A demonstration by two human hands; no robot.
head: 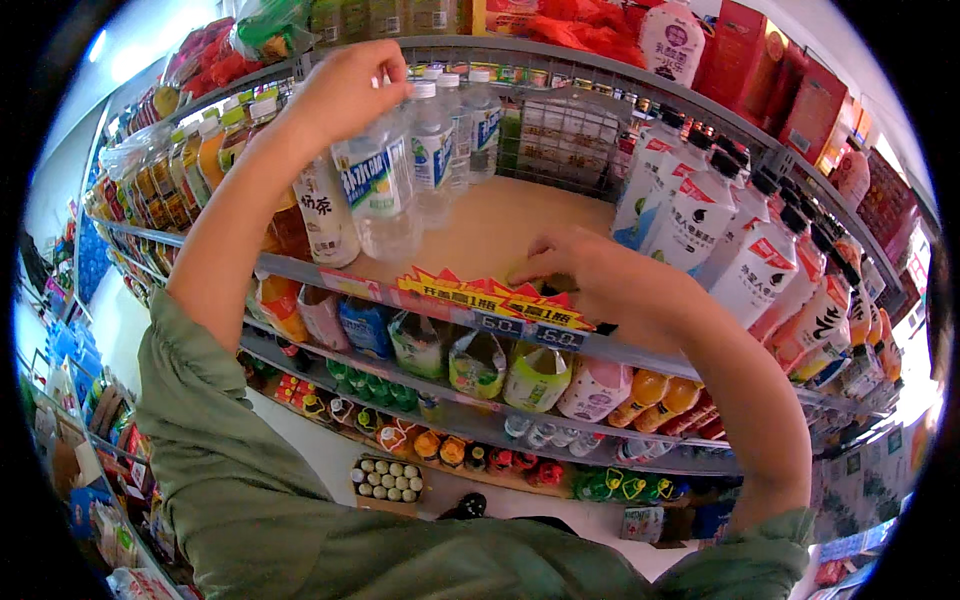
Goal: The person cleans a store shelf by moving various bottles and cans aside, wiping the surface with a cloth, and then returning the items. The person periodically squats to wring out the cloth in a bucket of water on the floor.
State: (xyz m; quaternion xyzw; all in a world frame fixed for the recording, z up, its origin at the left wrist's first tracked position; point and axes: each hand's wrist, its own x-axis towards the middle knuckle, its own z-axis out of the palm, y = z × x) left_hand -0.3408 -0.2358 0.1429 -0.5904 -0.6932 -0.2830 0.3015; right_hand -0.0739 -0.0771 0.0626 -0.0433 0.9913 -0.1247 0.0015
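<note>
My left hand [367,86] is raised at the upper shelf, its fingers curled about the top of a clear plastic bottle [375,180] with a blue and green label. That bottle's cap is hidden by the hand. Similar clear bottles [433,154] with white caps stand just behind and to its right. A milk tea bottle [326,210] touches its left side. Over the front of the bare shelf board [517,202] is my right hand [574,266], blurred, with its fingers bent. Something dark shows beneath its fingers, too unclear to name. Yellow and red price signs [491,296] line the shelf edge below.
White bottles with black caps [690,214] stand in rows on the right. Amber drink bottles [161,187] fill the left. A metal shelf rail [540,56] crosses above. Lower shelves hold juice bottles [649,397]. On the floor sits an open carton of cans [386,480].
</note>
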